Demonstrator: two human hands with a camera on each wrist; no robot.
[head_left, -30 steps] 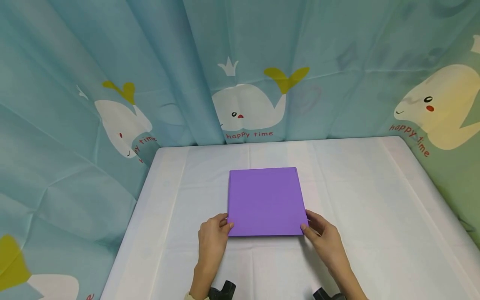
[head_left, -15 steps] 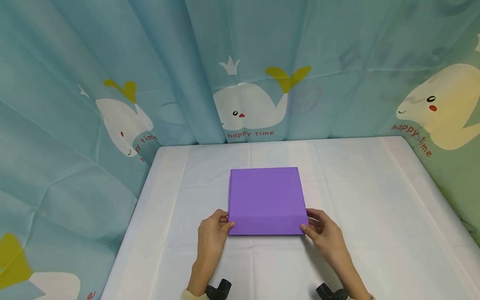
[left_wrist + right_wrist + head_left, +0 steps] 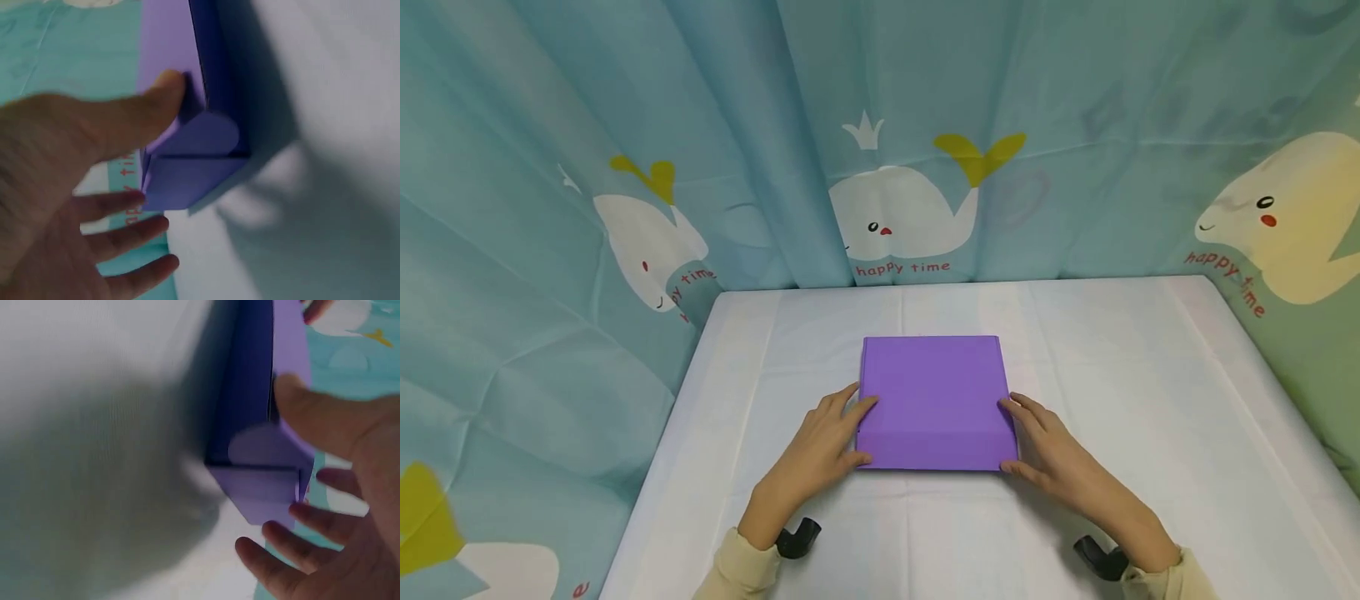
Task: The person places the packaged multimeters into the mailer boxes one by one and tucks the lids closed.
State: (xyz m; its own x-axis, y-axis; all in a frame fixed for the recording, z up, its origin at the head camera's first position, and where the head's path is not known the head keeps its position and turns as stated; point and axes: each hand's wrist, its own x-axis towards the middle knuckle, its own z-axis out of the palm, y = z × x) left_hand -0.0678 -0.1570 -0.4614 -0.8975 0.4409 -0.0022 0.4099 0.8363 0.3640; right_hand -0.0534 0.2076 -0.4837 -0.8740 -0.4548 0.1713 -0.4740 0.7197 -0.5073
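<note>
A purple cardboard box [image 3: 936, 387] with its lid down lies flat on the white-covered table. A faint crease runs across the lid near its front edge. My left hand [image 3: 817, 440] is at the box's left side, thumb at the near corner, index fingertip over the lid's edge. At the opposite side, my right hand [image 3: 1054, 448] mirrors it. In the left wrist view the thumb [image 3: 144, 115] touches the top front edge beside a rounded side flap [image 3: 203, 134], with the other fingers spread. The right wrist view has the thumb [image 3: 319, 415] likewise on the edge, fingers spread.
A white cloth [image 3: 1120, 375] covers the table around the box. Blue-green curtains [image 3: 730, 100] printed with white whales hang behind and at both sides. A black wrist mount [image 3: 799, 538] sits on the left wrist and another black mount [image 3: 1101, 558] on the right.
Both hands have loosened from pinching the near corners. Their fingers have spread and slid forward along the box's sides, and the forearms have swung outward. The box stays in place.
</note>
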